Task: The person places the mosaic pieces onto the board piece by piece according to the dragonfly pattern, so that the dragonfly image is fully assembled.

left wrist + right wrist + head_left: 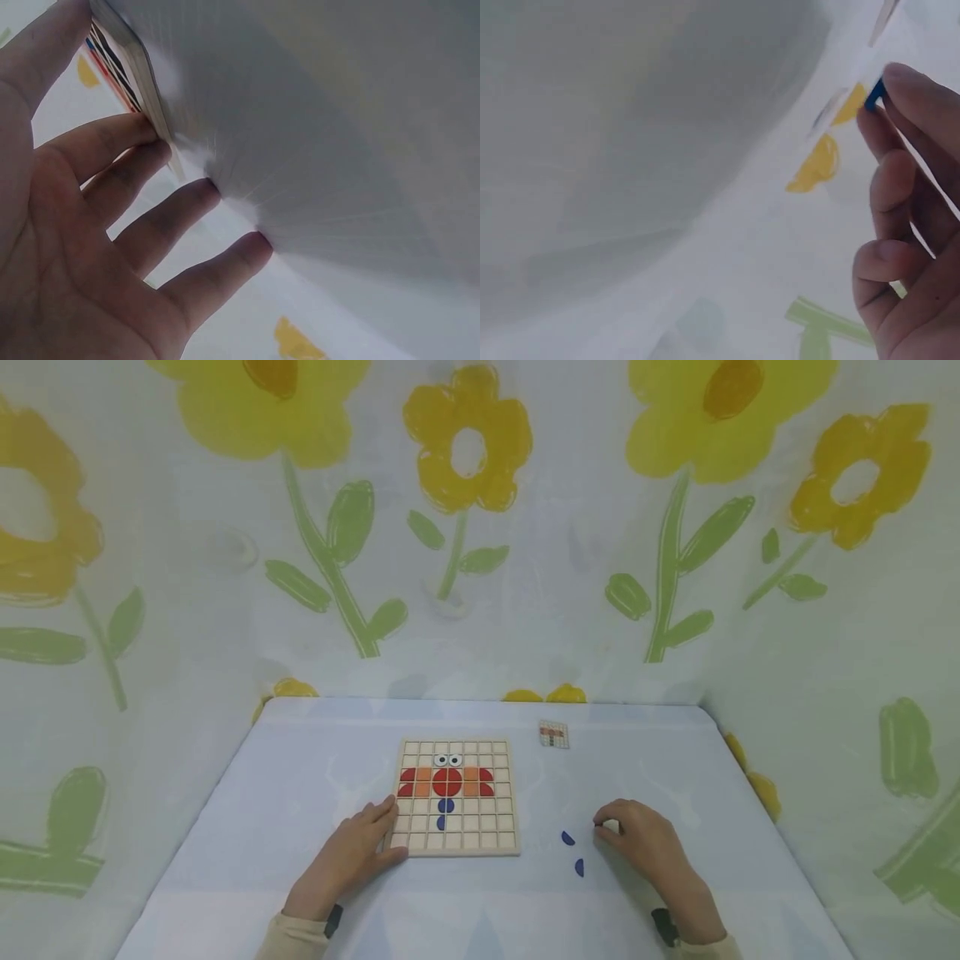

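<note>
A wooden grid board (487, 841) lies on the table with a figure of coloured pieces in its cells: white eyes (447, 760), a red circle (447, 782), orange squares (471, 782), red side pieces and blue half-circles (446, 806) below. My left hand (358, 850) rests against the board's left edge and near corner, its fingers mostly straight. Right of the board, just above the table, my right hand (647, 841) pinches a small blue piece (875, 93) between thumb and index finger; its full shape is hidden. Two loose blue half-circle pieces, one upper (567, 838) and one lower (579, 867), lie beside that hand.
Behind the board to the right lies a small pattern card (554, 734) showing a similar figure on a grid. The white table (300, 760) is bordered at the back and sides by flower-printed cloth (525, 610).
</note>
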`<state>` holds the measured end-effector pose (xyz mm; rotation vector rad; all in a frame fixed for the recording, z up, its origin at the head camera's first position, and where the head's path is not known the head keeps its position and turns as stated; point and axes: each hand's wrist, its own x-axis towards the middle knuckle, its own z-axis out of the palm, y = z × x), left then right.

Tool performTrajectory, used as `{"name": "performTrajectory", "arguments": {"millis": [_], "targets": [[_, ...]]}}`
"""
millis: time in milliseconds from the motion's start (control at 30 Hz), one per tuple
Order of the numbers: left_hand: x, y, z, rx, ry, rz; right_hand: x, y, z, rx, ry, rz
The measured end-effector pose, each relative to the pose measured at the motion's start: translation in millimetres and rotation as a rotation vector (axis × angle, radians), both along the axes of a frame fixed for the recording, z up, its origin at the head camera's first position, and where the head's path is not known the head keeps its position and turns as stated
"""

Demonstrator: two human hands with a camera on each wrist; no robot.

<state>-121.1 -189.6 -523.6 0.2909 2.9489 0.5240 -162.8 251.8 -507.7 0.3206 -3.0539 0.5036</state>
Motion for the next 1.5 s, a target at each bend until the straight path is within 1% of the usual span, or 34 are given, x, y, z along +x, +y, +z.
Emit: {"name": "performTrajectory", "arguments": {"millis": [133, 267, 333, 433, 733, 933, 1067, 1200, 1433, 1500], "targets": [[0.1, -0.1, 1.1, -0.002, 0.004, -0.005, -1.5, -2.9, 2.4, -0.026, 0.126, 0.046], [-0.7, 0.0, 3.7, -0.003, 0.013, -0.005, -4.6, -11.3, 4.0, -0.103, 0.268, 0.13], [-1.2, -0.1, 3.8, -0.01, 0.016, -0.006, -6.3, -16.7, 4.6, -0.14, 0.319, 0.177], [-1.6, 0.1, 2.6, -0.014, 0.014, -0.006, -8.5, -25.4, 6.1, -0.167, 0.357, 0.226], [-3.0, 0.4, 1.2, -0.001, 0.028, -0.017, -15.7, -50.8, 15.0, -0.181, 0.372, 0.296], [-2.6, 0.3, 0.2, -0.008, 0.033, -0.022, -19.7, -70.2, 18.6, -0.222, 0.361, 0.36], [-0.6, 0.1, 0.7, -0.004, 0.031, -0.018, -21.8, -84.0, 19.3, -0.243, 0.372, 0.4], [1.0, -0.5, 1.9, 0.007, 0.02, -0.009, -24.9, -98.2, 19.3, -0.254, 0.383, 0.42], [2.3, -1.3, 0.9, 0.012, 0.014, -0.006, -27.8, -125.0, 19.8, -0.285, 0.36, 0.445], [2.3, -0.9, 0.5, 0.015, 0.016, -0.005, -28.8, -132.1, 18.8, -0.298, 0.368, 0.455]]}}
